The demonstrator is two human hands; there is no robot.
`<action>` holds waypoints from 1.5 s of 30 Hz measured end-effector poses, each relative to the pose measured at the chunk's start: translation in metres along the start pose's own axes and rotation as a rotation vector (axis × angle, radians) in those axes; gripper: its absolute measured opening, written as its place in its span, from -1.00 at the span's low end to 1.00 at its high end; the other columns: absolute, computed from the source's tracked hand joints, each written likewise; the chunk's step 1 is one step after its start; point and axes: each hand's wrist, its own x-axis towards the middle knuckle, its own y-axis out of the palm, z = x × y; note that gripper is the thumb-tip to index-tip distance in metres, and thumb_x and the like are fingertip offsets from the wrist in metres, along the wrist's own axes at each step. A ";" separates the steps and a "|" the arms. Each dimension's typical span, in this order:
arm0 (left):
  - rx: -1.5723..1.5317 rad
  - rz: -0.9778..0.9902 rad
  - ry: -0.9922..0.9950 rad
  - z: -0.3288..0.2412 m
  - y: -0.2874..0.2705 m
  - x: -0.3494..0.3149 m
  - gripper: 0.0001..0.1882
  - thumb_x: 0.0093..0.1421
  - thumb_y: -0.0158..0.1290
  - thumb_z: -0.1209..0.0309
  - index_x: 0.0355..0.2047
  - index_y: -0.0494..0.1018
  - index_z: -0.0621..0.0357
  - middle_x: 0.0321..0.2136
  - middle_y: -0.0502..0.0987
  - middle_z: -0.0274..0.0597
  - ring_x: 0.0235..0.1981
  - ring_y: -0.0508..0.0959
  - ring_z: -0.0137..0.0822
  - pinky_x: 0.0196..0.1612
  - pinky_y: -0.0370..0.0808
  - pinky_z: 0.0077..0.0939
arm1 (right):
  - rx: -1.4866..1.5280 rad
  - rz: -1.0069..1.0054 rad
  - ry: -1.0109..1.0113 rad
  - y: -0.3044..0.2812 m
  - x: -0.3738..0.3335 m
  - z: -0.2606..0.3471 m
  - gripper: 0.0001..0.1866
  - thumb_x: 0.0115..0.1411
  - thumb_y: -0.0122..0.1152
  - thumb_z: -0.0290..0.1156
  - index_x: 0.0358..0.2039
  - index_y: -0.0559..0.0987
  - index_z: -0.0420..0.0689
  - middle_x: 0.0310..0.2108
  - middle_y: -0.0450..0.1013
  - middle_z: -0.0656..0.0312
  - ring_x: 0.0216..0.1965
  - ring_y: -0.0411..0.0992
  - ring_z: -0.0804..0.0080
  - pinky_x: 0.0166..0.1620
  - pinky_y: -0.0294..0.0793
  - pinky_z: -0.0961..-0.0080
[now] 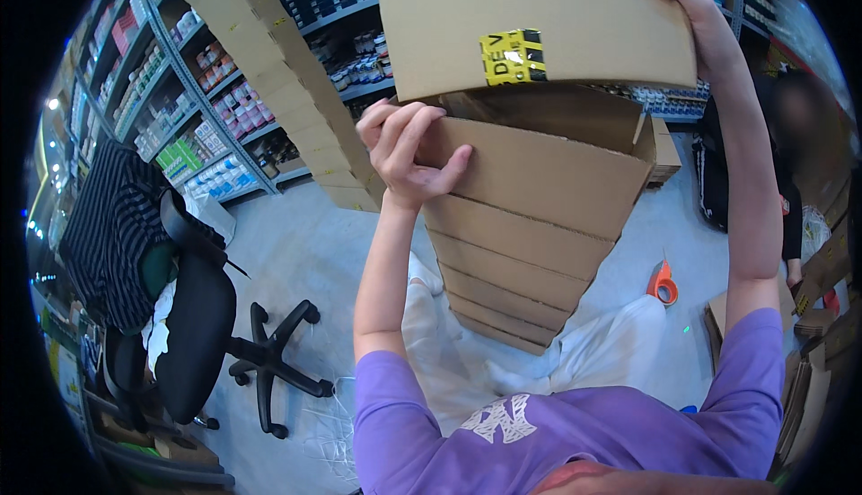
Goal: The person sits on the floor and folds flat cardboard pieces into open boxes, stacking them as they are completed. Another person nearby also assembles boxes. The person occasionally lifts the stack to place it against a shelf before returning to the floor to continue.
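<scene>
A cardboard box [539, 15] with a patch of yellow-and-black tape is raised and tilted over a tall stack of nested cardboard boxes [521, 226]. My right hand [687, 6] grips the raised box at its upper right edge, thumb on the front face and the other fingers hidden behind it. My left hand [404, 149] is curled at the left corner of the stack's open top box [548, 167], right under the raised box's lower edge. Its thumb lies against the brown side. Inside the open top box, little can be seen. The stack stands on the floor between my legs.
Orange-handled scissors [664, 286] lie on the floor to the right. Another tall cardboard stack [296, 91] stands ahead left, before shelves [206, 91] of bottles. A black office chair [193, 333] is at left. Another person [718, 163] sits at right, near flattened cardboard [808, 387].
</scene>
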 end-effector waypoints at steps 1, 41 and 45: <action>0.011 -0.014 -0.013 -0.002 0.003 0.001 -0.59 -0.28 0.36 0.18 -0.38 0.60 0.05 -0.36 0.55 -0.32 -0.19 0.38 -0.20 -0.05 0.29 -0.26 | -0.012 0.006 -0.066 0.008 0.000 0.007 -0.11 0.11 0.17 -0.49 0.43 0.02 0.04 0.23 0.22 0.16 0.15 0.26 0.46 0.17 0.27 0.54; -0.271 -0.148 -0.224 -0.014 0.004 -0.008 -0.30 0.10 0.03 -0.20 -0.38 0.58 0.37 -0.24 0.39 -0.08 -0.15 0.44 -0.14 -0.07 0.38 -0.26 | -0.608 -0.122 -0.132 0.062 -0.046 0.032 -0.12 0.07 0.24 -0.21 0.40 0.11 0.02 0.18 0.29 0.02 -0.05 0.24 0.23 0.15 0.21 0.36; -0.425 -0.256 -0.272 0.000 0.015 -0.009 -0.41 0.06 0.12 -0.10 -0.42 0.61 0.31 -0.24 0.34 -0.16 -0.12 0.35 -0.20 -0.08 0.33 -0.32 | -0.637 -0.275 -0.388 0.062 -0.043 -0.012 -0.09 0.04 0.24 -0.18 0.40 0.11 0.09 0.22 0.24 0.02 -0.13 0.12 0.18 0.17 0.10 0.30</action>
